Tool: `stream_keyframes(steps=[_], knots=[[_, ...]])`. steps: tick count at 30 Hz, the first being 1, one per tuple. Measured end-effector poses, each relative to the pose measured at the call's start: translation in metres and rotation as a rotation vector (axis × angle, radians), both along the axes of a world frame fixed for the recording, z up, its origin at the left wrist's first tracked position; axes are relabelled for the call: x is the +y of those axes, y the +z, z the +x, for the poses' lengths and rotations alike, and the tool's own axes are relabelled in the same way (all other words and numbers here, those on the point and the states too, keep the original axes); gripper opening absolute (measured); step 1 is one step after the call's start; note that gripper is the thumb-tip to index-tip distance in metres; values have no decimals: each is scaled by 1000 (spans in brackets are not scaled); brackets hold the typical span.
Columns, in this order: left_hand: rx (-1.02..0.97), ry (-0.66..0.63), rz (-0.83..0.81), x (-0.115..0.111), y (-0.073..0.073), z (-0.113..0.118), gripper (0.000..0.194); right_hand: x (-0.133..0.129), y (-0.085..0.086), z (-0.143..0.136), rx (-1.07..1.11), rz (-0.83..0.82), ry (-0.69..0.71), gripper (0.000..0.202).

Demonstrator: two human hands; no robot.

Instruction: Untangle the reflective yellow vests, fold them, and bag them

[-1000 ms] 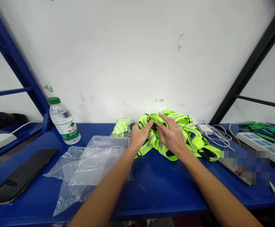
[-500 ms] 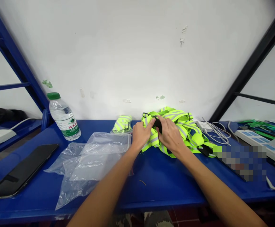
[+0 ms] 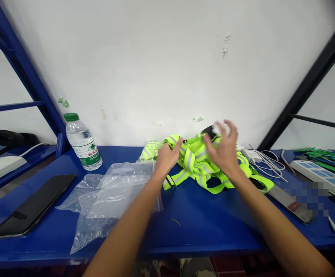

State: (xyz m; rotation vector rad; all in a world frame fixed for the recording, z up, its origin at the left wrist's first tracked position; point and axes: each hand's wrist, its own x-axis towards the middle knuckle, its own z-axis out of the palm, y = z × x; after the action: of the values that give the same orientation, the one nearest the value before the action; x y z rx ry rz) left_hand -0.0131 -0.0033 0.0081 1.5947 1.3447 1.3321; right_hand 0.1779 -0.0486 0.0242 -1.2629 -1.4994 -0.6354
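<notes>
mid-untangling of the neon reflective strap bundle [image 3: 202, 165], heaped near the worktop's [image 3: 202, 227] back edge. left hand [image 3: 167, 157] pinching a strap at the bundle's left end; right hand [image 3: 223, 148] lifted over it, blurred, fingers spread around a black buckle [image 3: 208, 131], grip hard to tell. probably next: keeping the left end pinned, drawing the buckle free. plastic bags [image 3: 112, 196] just left; water bottle [image 3: 83, 142] toward the back-left corner.
</notes>
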Motion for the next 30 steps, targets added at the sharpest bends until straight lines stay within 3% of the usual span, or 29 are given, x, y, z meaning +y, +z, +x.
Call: stream_keyframes(steps=[4, 7, 11, 14, 17, 20, 23, 26, 30], knots=[[565, 124, 144, -5, 21, -24, 52, -5, -37, -37, -499, -309, 127, 64], [781, 158, 137, 0, 28, -50, 42, 10, -61, -39, -595, -400, 53, 54], [900, 135, -169, 19, 13, -75, 77, 31, -65, -31, -511, -384, -95, 46], [891, 81, -205, 35, 1, -83, 71, 28, -58, -35, -456, -255, -44, 39], [869, 60, -174, 46, 4, -87, 38, 13, -52, -49, -352, -153, 167, 25], [774, 136, -176, 48, 15, -85, 20, 2, -52, -69, -203, -191, 382, 22], [639, 183, -131, 40, 21, -75, 16, 3, -52, -91, 35, -402, 540, 23], [584, 172, -75, 28, 18, -61, 18, 15, -49, -106, 351, -613, 661, 27], [534, 68, 50, 15, 8, -53, 24, 35, -46, -106, 743, -661, 616, 20]])
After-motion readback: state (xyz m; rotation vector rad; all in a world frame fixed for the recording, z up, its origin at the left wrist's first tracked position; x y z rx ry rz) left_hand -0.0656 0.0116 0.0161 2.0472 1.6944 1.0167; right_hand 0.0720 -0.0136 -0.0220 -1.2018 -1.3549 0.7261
